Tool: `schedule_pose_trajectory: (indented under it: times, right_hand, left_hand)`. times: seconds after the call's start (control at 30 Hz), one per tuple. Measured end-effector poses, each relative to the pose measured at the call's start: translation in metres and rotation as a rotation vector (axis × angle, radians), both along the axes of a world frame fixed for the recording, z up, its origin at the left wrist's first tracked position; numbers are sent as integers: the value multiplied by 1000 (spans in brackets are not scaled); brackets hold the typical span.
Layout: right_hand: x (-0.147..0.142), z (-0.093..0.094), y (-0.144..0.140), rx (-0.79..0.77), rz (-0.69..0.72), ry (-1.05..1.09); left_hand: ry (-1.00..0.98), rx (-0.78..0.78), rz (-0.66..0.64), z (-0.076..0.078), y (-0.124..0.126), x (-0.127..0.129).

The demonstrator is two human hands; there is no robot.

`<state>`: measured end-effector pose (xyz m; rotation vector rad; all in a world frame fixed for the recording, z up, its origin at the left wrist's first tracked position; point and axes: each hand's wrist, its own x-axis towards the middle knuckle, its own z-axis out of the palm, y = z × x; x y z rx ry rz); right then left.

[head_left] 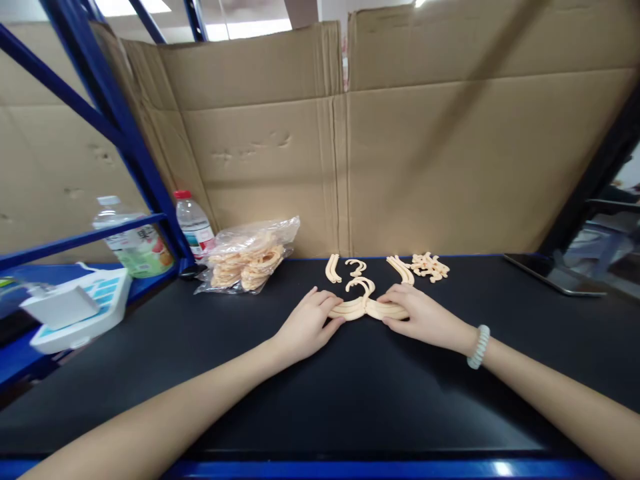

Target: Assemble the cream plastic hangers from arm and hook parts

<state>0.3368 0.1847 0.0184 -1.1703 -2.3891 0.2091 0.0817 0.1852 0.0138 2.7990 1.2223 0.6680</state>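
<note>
Several cream plastic clothes hangers (365, 307) lie stacked together at the middle of the black table, their hooks toward the back. My left hand (311, 321) grips the left arm of the stack between thumb and fingers. On the other side, my right hand (417, 313) is closed round the right arm of the hangers, a pale band on its wrist. Just beyond them lie loose hanger hooks (357, 268), a group of curved hanger arms (332, 269) to the left and more curved arms (401, 270) to the right.
A heap of small cream connector pieces (430, 266) sits at the back right, near a dark flat tablet-like device (553, 275). At the back left are a clear bag of cream parts (247, 257), a red-capped bottle (194, 223) and a white power strip (95, 307). Cardboard (450, 167) walls the back.
</note>
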Motion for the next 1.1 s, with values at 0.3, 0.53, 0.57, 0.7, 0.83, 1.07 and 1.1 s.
schedule_pose_trajectory:
  times: [0.3,0.53,0.57,0.7,0.83,1.07,1.1]
  right_hand:
    - [-1,-3,1,-33,0,-41]
    - [-2,-3,1,-27,5,-55]
    - [-3,-3,1,-26,5,-51]
    - [1,1,3,4,2,9]
    - [16,10,11,117,-60,108]
    - [34,30,13,248,-218,208]
    - [34,32,13,267,-236,211]
  left_hand:
    - [9,9,8,-4,-3,-2]
    - [-4,15,-31,-2,-4,-2]
    - [-9,21,-51,-1,-4,-2]
    - [-10,57,-133,2,-6,-3]
    - [1,103,-182,4,-6,-2]
    - [-12,157,-289,9,-8,1]
    - [-10,156,-303,10,-9,2]
